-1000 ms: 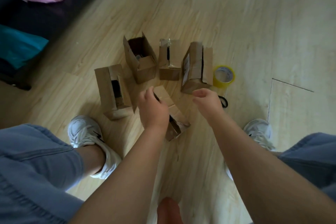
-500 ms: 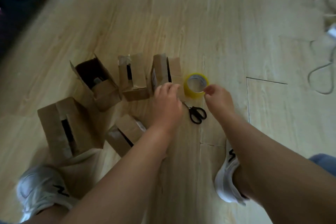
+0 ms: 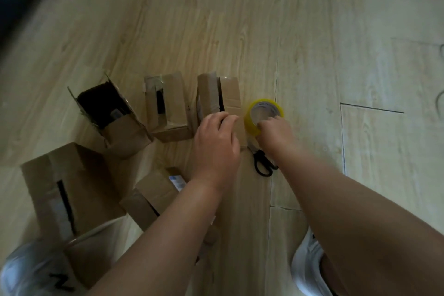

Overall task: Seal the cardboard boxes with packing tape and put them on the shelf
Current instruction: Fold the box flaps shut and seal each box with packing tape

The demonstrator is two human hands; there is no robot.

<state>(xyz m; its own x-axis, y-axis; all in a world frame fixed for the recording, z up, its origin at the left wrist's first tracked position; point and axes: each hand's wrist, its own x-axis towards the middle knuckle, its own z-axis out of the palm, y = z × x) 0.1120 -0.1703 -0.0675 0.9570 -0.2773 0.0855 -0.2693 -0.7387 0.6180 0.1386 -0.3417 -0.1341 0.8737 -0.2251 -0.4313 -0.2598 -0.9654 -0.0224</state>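
Observation:
Several small cardboard boxes stand on the wooden floor. The rightmost box [image 3: 228, 94] has its flaps nearly together, and my left hand [image 3: 216, 142] rests on its near end with fingers curled over the flap. Just right of it lies a yellow roll of packing tape [image 3: 263, 113]. My right hand [image 3: 276, 134] grips the roll's near rim, fingers reaching into its core. A middle box [image 3: 168, 103] and an open box [image 3: 108, 113] stand to the left. Two more boxes sit nearer me: a large box [image 3: 60, 190] and a low box [image 3: 153, 194].
Black-handled scissors [image 3: 264, 163] lie on the floor between my forearms, just below the tape. My white shoes [image 3: 310, 269] sit at the bottom right and bottom left. A dark piece of furniture edges the top left corner. A cable shows at the far right.
My right hand has moved forward from beside the tape roll and taken hold of it. My left hand stays on the rightmost box. The view has shifted closer.

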